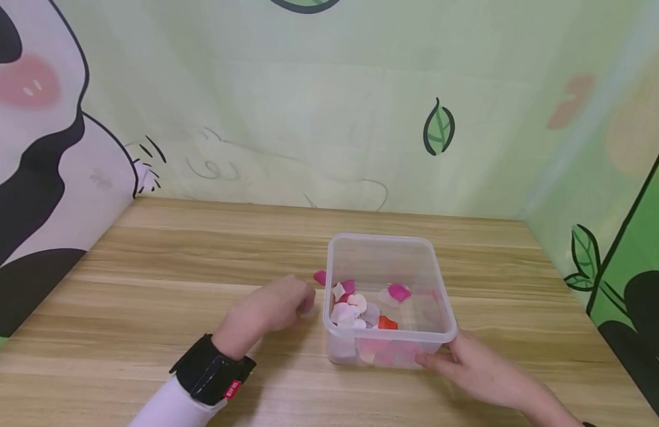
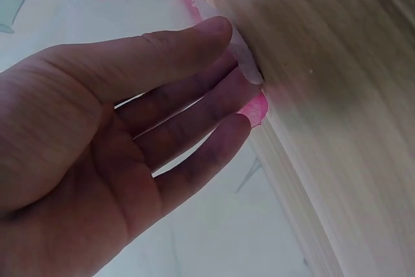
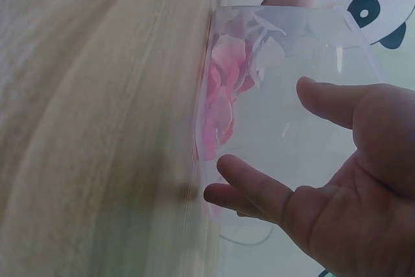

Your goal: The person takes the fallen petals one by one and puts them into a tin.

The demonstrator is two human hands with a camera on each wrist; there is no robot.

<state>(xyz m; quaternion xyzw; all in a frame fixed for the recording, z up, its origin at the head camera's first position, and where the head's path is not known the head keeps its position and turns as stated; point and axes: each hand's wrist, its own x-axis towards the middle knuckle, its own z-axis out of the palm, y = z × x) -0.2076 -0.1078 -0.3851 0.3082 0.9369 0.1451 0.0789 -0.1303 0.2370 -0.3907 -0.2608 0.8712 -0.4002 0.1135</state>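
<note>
A clear plastic box (image 1: 383, 344) stands on the table with petals in pink, white and red (image 1: 356, 308) in its bottom, mostly toward the left side. My left hand (image 1: 271, 305) is low over the table just left of the box. In the left wrist view it pinches a white petal (image 2: 245, 56) between thumb and fingertips, close to the tabletop. A bright pink petal (image 1: 320, 277) lies outside the box at its left wall. At the front right corner of the box my right hand (image 1: 484, 367) touches the walls, its thumb and fingers extended and spread.
The wood-grain table (image 1: 175, 296) runs back to a pale green cloth backdrop (image 1: 308, 118) printed with leaves and a panda (image 1: 31, 148). A black band (image 1: 209, 367) wraps the left wrist over a white sleeve.
</note>
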